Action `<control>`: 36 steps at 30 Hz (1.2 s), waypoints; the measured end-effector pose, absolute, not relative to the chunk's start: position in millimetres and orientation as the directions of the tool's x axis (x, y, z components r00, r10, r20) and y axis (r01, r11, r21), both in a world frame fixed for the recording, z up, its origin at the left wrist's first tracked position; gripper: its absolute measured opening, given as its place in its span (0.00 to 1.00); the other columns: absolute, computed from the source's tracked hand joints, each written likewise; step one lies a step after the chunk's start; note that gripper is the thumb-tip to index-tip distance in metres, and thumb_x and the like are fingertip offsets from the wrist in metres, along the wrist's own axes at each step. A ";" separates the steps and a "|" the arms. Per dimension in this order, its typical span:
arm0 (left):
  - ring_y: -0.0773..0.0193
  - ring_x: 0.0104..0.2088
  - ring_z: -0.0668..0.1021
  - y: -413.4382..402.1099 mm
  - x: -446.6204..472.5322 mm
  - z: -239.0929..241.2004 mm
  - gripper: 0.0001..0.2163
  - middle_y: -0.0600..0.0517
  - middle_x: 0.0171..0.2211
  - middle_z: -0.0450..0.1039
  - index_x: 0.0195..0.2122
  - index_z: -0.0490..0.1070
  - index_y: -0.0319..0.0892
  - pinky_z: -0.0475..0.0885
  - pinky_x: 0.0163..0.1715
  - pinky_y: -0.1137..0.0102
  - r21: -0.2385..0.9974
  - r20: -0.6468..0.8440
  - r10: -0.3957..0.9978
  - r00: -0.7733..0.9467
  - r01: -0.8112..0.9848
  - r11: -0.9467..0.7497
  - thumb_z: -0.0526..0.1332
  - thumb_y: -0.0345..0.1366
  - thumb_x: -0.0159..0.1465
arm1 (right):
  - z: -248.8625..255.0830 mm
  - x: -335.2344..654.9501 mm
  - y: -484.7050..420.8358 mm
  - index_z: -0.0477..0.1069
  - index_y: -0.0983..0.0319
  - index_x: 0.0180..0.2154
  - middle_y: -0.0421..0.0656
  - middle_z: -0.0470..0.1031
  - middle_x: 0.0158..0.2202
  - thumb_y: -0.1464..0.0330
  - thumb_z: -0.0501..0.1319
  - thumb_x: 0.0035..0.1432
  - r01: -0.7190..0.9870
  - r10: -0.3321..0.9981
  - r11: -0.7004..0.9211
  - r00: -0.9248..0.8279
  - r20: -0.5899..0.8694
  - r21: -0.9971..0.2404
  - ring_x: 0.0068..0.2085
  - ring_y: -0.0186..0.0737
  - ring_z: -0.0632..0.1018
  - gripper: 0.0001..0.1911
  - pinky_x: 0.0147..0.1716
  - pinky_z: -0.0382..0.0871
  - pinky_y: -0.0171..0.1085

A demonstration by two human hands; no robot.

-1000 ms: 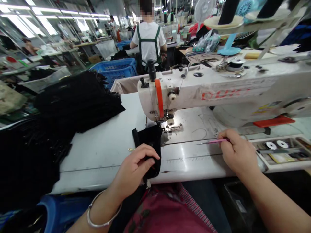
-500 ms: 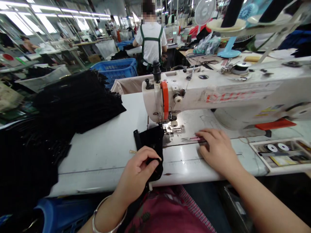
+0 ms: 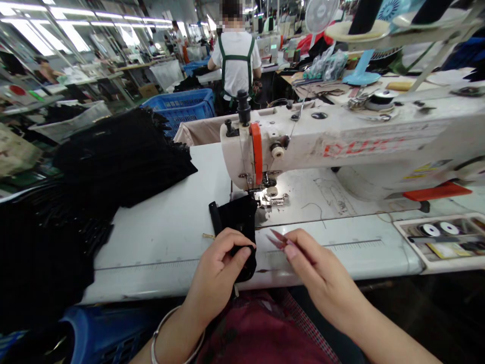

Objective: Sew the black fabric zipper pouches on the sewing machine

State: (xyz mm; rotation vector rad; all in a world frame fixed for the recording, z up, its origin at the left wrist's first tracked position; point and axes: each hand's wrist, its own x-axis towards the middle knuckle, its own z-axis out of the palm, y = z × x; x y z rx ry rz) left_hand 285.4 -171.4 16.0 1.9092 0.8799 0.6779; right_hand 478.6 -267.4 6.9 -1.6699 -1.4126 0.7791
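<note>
My left hand (image 3: 220, 273) pinches the near end of a black fabric piece (image 3: 237, 215), which lies on the table with its far end by the presser foot of the sewing machine (image 3: 242, 156). A small gold-coloured zipper pull (image 3: 208, 235) pokes out at the fabric's left side. In my right hand (image 3: 322, 273) is a pair of thread snips (image 3: 279, 239), held in closed fingers above the table's front edge. Their blades are apart and point left towards the fabric, without touching it. My left fingertips hide part of the fabric's edge.
Stacks of black pieces (image 3: 125, 156) cover the table's left side. At right sits a tray (image 3: 426, 265) with bobbins. A blue basket (image 3: 79, 328) is below at left; another blue crate (image 3: 182, 108) stands behind the table. A person (image 3: 237, 60) works beyond, back turned.
My right hand has picked the thread snips up from the machine bed and brought them left and nearer, towards the fabric. My left hand keeps its pinch, almost unmoved.
</note>
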 end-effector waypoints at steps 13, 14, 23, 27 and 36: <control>0.63 0.41 0.73 -172.6 286.4 14.6 0.06 0.51 0.39 0.72 0.39 0.75 0.44 0.67 0.42 0.71 0.885 0.135 0.799 0.586 0.291 -0.363 0.58 0.34 0.68 | 13.5 455.2 -270.8 0.57 0.59 0.27 0.34 0.62 0.22 0.61 0.53 0.67 0.457 0.989 -0.119 0.130 -0.066 -0.882 0.25 0.33 0.63 0.16 0.25 0.54 0.33; 0.63 0.41 0.73 -172.7 286.5 14.5 0.06 0.51 0.39 0.72 0.39 0.75 0.44 0.67 0.42 0.71 0.885 0.135 0.800 0.585 0.292 -0.363 0.58 0.34 0.68 | 13.8 455.0 -270.8 0.57 0.59 0.27 0.34 0.62 0.22 0.62 0.53 0.67 0.460 0.990 -0.118 0.126 -0.067 -0.880 0.25 0.33 0.63 0.16 0.25 0.54 0.33; 0.62 0.41 0.74 -173.8 287.4 15.3 0.06 0.51 0.39 0.72 0.39 0.75 0.44 0.67 0.41 0.70 0.873 0.125 0.798 0.590 0.317 -0.371 0.57 0.34 0.69 | 15.9 455.8 -269.9 0.57 0.58 0.27 0.34 0.63 0.22 0.62 0.53 0.67 0.504 0.991 -0.093 0.131 -0.030 -0.859 0.25 0.33 0.64 0.16 0.25 0.54 0.33; 0.62 0.41 0.74 -174.3 287.9 15.2 0.07 0.50 0.39 0.72 0.38 0.74 0.44 0.68 0.41 0.70 0.867 0.135 0.797 0.588 0.319 -0.382 0.57 0.34 0.69 | 18.3 455.8 -270.2 0.57 0.58 0.27 0.35 0.64 0.22 0.63 0.53 0.67 0.525 0.991 -0.097 0.130 -0.033 -0.845 0.24 0.34 0.64 0.15 0.25 0.53 0.34; 0.62 0.42 0.74 -174.0 287.1 12.3 0.07 0.51 0.40 0.72 0.40 0.75 0.44 0.68 0.43 0.70 0.856 0.129 0.775 0.618 0.325 -0.403 0.57 0.33 0.68 | 16.0 456.5 -268.6 0.59 0.58 0.28 0.36 0.68 0.23 0.63 0.53 0.67 0.617 0.989 -0.106 0.144 -0.020 -0.780 0.24 0.35 0.67 0.13 0.25 0.54 0.34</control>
